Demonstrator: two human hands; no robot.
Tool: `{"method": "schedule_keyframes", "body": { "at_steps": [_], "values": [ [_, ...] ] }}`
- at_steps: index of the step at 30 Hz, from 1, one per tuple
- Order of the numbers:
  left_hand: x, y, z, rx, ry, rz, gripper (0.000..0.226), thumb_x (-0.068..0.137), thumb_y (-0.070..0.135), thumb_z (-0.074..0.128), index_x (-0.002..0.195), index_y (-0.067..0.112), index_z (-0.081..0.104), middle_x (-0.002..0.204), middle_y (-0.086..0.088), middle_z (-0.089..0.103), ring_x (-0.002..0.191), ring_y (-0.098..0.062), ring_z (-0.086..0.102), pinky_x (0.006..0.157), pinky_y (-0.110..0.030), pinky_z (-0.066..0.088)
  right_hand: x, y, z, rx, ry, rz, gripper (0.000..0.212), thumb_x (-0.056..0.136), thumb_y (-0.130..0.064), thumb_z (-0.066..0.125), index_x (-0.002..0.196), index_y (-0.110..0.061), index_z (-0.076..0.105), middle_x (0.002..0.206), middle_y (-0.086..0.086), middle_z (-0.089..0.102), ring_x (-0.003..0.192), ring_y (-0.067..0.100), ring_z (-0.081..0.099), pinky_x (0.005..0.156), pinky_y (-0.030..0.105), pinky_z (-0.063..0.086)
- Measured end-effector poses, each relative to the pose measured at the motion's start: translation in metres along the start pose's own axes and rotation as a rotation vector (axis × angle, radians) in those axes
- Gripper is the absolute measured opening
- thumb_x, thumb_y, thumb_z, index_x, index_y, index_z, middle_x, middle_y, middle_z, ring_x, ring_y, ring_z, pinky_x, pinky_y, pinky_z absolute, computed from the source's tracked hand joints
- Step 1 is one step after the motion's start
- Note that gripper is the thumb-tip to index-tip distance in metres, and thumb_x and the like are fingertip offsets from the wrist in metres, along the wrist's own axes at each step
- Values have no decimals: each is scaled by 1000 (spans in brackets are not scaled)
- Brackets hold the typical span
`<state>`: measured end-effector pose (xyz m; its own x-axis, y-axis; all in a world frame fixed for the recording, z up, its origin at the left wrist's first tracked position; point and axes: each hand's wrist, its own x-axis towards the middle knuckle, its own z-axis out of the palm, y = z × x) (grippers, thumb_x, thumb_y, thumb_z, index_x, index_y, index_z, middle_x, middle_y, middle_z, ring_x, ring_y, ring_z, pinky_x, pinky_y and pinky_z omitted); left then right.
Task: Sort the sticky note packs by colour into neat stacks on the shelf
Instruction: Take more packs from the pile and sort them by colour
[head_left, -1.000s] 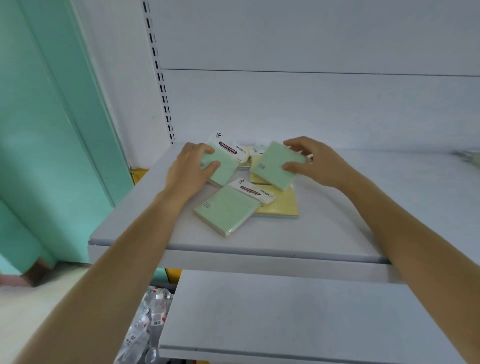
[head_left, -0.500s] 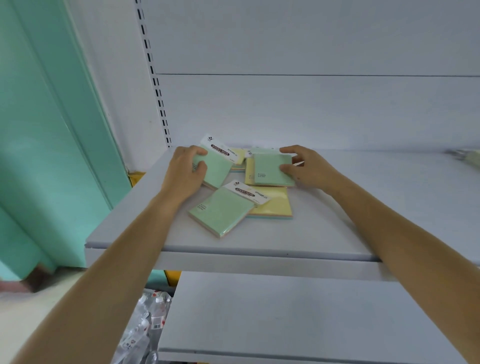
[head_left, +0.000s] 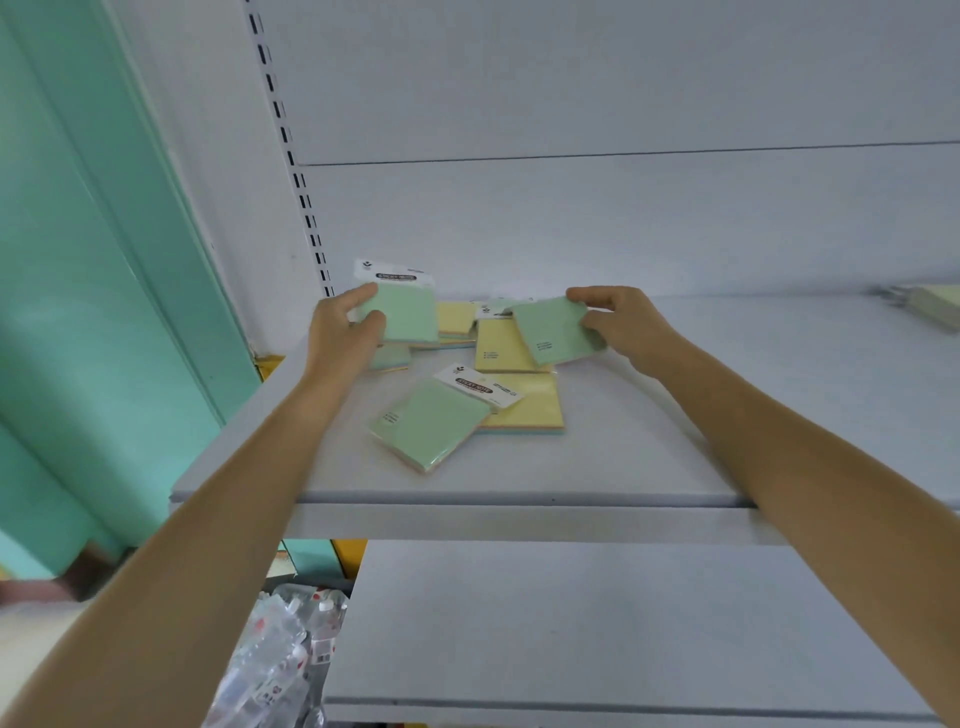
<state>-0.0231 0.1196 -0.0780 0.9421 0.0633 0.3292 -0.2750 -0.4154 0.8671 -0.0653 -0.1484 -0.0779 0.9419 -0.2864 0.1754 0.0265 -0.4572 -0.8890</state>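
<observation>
Head view: left hand (head_left: 345, 332) and right hand (head_left: 623, 327) each hold a green sticky note pack above a mixed pile on the shelf (head_left: 597, 467).
Beside the teal wall (head_left: 104, 260), the left hand pinches a raised green pack (head_left: 410, 319) between thumb and fingers, white header card uppermost, above a flat green pack (head_left: 390, 358). Right of it, a rear yellow pack (head_left: 456, 318) lies near the back panel. Nearer the edge, a front green pack (head_left: 428, 423) rests askew over a front yellow pack (head_left: 537, 410). A middle yellow pack (head_left: 498, 348) sits partly under the tilted green pack (head_left: 556, 330), which the right hand grips with curled fingers. Far right, well apart, lies a pale pack (head_left: 935, 306).
</observation>
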Motion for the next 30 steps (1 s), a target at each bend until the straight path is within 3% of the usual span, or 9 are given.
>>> {"method": "schedule_keyframes", "body": {
  "at_steps": [3,7,11,12,15,20,25,27,30],
  "values": [
    [2,17,5,-104,-16,-70,47,85,6,51,132,13,51,126,0,54,82,-10,54,70,-17,42,4,3,-19,15,-14,36,44,87,5,42,127,-9,55,138,6,50,102,14,46,78,18,40],
    [-5,54,37,-132,-101,-57,48,85,4,51,133,10,48,134,-3,50,98,-16,56,88,-26,46,-9,17,-72,21,-19,55,45,87,7,42,128,-8,52,139,7,47,99,17,48,84,25,39],
    [-28,100,110,-134,-200,8,49,86,1,50,134,7,46,126,-4,51,95,-12,51,83,-20,44,-39,43,-148,64,22,96,46,87,10,40,131,-2,48,138,12,47,100,18,49,88,26,42],
    [-36,112,133,-147,-224,19,48,86,1,50,134,6,47,123,-3,51,94,-11,51,83,-19,46,-48,51,-170,64,43,112,46,87,10,40,131,-1,47,132,13,50,98,18,49,86,26,44],
    [-68,149,199,-219,-294,8,49,85,-1,50,134,3,46,131,-7,51,101,-14,50,101,-35,46,-75,76,-239,73,104,150,47,86,13,37,131,3,46,112,10,50,89,18,49,72,22,43],
    [-125,201,292,-296,-387,23,44,85,-5,48,127,7,52,113,0,46,102,-16,46,96,-35,45,-114,123,-344,77,210,211,48,87,13,35,132,-1,46,111,9,49,96,22,47,74,28,43],
    [-155,236,360,-309,-438,14,47,84,-4,50,131,3,49,119,-2,49,109,-18,50,105,-40,44,-131,160,-412,105,266,271,49,87,13,35,132,-1,47,114,13,50,97,22,48,69,22,43],
    [-158,254,388,-315,-452,35,45,84,-3,51,129,3,51,118,-1,50,109,-18,51,106,-43,43,-128,170,-438,101,292,282,48,87,13,35,132,-1,46,121,16,50,99,22,48,80,31,49],
    [-157,285,431,-327,-489,73,43,84,-2,52,126,3,54,117,0,50,108,-17,52,105,-41,44,-118,181,-480,73,328,287,47,88,14,35,132,1,45,134,18,47,104,25,49,102,42,41]
  ]
}}
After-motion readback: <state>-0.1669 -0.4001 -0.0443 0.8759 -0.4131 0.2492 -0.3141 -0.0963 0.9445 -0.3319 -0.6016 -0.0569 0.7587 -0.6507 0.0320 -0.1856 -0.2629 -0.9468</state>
